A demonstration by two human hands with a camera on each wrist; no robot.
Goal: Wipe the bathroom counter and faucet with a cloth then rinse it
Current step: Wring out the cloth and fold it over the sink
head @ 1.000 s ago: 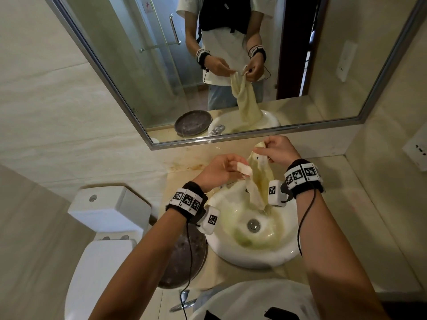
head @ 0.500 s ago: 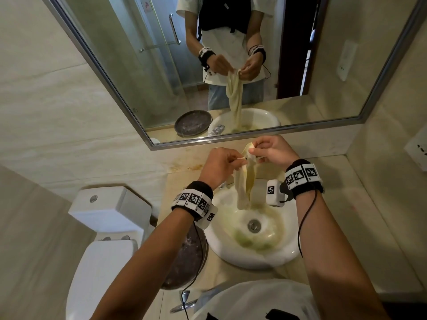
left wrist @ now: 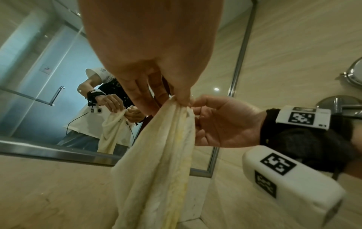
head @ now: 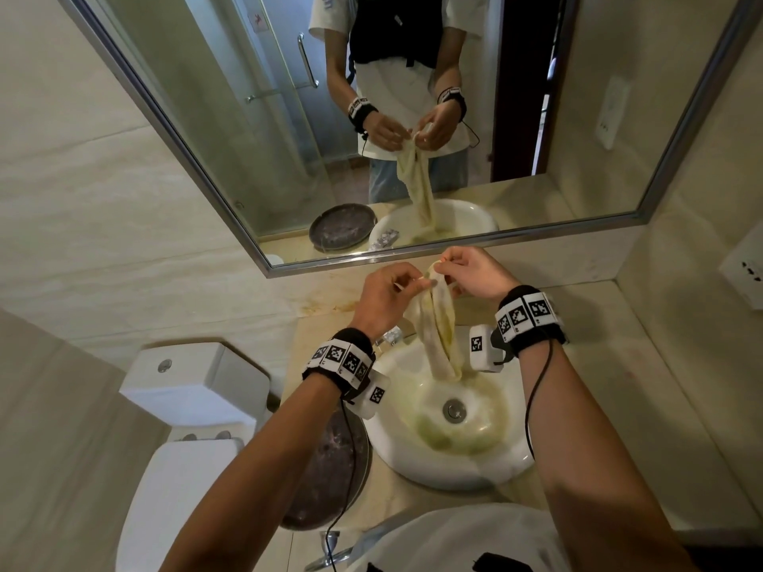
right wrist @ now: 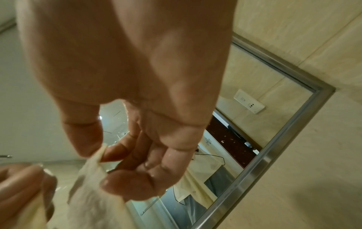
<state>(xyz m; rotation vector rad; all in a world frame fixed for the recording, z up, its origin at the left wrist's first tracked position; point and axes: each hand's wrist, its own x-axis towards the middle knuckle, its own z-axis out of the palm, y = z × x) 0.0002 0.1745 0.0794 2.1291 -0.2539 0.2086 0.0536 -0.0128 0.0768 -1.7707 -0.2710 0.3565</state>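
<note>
A damp cream cloth (head: 437, 336) with yellow stains hangs in a narrow bunch over the white sink basin (head: 417, 468). My left hand (head: 413, 282) pinches its top edge, which the left wrist view shows between thumb and fingertips (left wrist: 181, 99). Right beside it, my right hand (head: 444, 263) pinches the same top edge between thumb and forefinger (right wrist: 99, 152). The cloth (right wrist: 92, 198) drops away below that pinch. The two hands nearly touch. The cloth's lower end reaches the basin's back wall. Only a bit of the chrome faucet (head: 392, 335) shows behind my left wrist.
The beige counter (head: 619, 386) runs to the right of the basin. A dark round dish (head: 322, 472) sits on its left, under my left forearm. A white toilet (head: 186, 398) stands further left. The mirror (head: 413, 117) hangs close behind, with a wall socket (head: 747, 270) at right.
My hands have drawn together and risen slightly. The cloth, held spread a second ago, now hangs gathered into a narrow strip above the basin.
</note>
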